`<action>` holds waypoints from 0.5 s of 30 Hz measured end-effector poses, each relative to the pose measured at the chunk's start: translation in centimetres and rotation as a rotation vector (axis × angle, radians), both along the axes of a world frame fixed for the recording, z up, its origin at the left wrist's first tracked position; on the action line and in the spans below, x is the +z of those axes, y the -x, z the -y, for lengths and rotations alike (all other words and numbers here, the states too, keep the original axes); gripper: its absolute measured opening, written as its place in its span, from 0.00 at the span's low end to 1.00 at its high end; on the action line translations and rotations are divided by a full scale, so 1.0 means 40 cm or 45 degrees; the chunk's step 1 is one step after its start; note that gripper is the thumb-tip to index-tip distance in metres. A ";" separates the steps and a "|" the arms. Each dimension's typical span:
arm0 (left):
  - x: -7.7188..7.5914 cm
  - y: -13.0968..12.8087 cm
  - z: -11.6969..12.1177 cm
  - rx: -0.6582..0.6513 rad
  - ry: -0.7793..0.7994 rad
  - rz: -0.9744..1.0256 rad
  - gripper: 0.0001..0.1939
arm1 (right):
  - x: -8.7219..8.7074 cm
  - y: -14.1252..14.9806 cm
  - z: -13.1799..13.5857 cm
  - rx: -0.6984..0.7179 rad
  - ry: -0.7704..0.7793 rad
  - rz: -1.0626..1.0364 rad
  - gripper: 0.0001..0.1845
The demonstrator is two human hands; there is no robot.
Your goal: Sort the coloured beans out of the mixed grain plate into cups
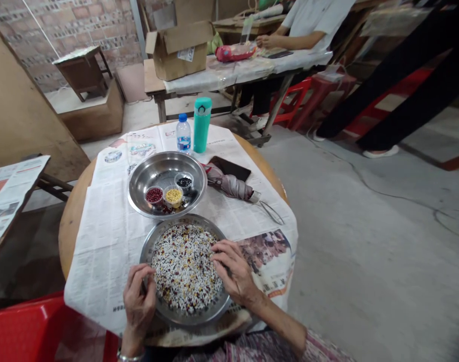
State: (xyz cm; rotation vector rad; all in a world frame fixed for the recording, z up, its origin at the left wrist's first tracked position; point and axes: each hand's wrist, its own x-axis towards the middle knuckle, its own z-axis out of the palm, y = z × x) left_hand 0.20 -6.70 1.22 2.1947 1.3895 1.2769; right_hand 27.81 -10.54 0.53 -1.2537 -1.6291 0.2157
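Observation:
A wide metal basin (210,314) sits close in front of me, filled with white rice grains (186,269) mixed with dark red, yellow and black beans. At its left rim, my left hand (139,296) has its fingers curled round the edge. My right hand (235,271) reaches over the right rim with fingers bent and apart, their tips near the grains. Just behind stands a second metal basin (146,168), holding small clear cups of red beans (154,195), yellow beans (173,196) and black beans (184,182). Some loose beans lie on its bottom.
Newspaper (101,241) covers the round table (76,221). A folded umbrella (229,184), a dark phone (231,168), a water bottle (183,133) and a teal flask (202,125) stand or lie farther back. Behind, a person (308,30) sits at another table; a red stool (21,327) is lower left.

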 end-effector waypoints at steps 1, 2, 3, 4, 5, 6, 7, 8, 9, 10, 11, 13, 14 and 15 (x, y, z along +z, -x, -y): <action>0.000 0.000 0.000 0.004 0.006 0.003 0.07 | -0.001 0.000 -0.001 0.002 -0.004 -0.005 0.12; 0.001 -0.001 -0.001 0.010 0.011 0.006 0.07 | -0.001 0.000 -0.001 0.004 -0.006 -0.008 0.12; 0.002 -0.001 -0.001 0.016 0.016 0.007 0.07 | -0.003 0.000 -0.001 0.008 -0.007 -0.009 0.12; 0.002 -0.002 0.000 0.021 0.017 0.006 0.07 | -0.004 -0.001 -0.002 0.012 -0.010 -0.009 0.12; 0.002 -0.001 0.000 0.024 0.015 0.003 0.06 | -0.005 -0.002 -0.002 0.015 -0.014 -0.007 0.12; 0.001 -0.001 0.000 0.025 0.008 -0.002 0.06 | -0.006 -0.002 -0.003 0.018 -0.016 -0.005 0.12; 0.000 0.000 0.000 0.025 -0.002 -0.007 0.06 | -0.006 -0.002 -0.003 0.019 -0.019 -0.003 0.12; -0.001 0.002 0.000 0.023 -0.008 -0.012 0.06 | -0.006 -0.003 -0.004 0.018 -0.022 -0.003 0.12; -0.003 0.003 0.000 0.022 -0.011 -0.016 0.06 | -0.005 -0.002 -0.004 0.015 -0.027 -0.005 0.12; -0.005 0.005 -0.001 0.021 -0.010 -0.020 0.06 | -0.004 -0.002 -0.005 0.013 -0.031 -0.007 0.12; -0.006 0.006 -0.001 0.022 -0.006 -0.023 0.06 | -0.003 -0.002 -0.005 0.011 -0.034 -0.008 0.12; -0.008 0.008 -0.002 0.024 0.002 -0.028 0.05 | 0.001 -0.001 -0.006 0.010 -0.034 -0.011 0.12; -0.009 0.008 -0.002 0.023 -0.002 -0.029 0.05 | 0.002 -0.001 -0.006 0.010 -0.032 -0.011 0.11; -0.009 0.008 -0.003 0.024 -0.007 -0.029 0.05 | 0.003 -0.001 -0.007 0.011 -0.031 -0.011 0.11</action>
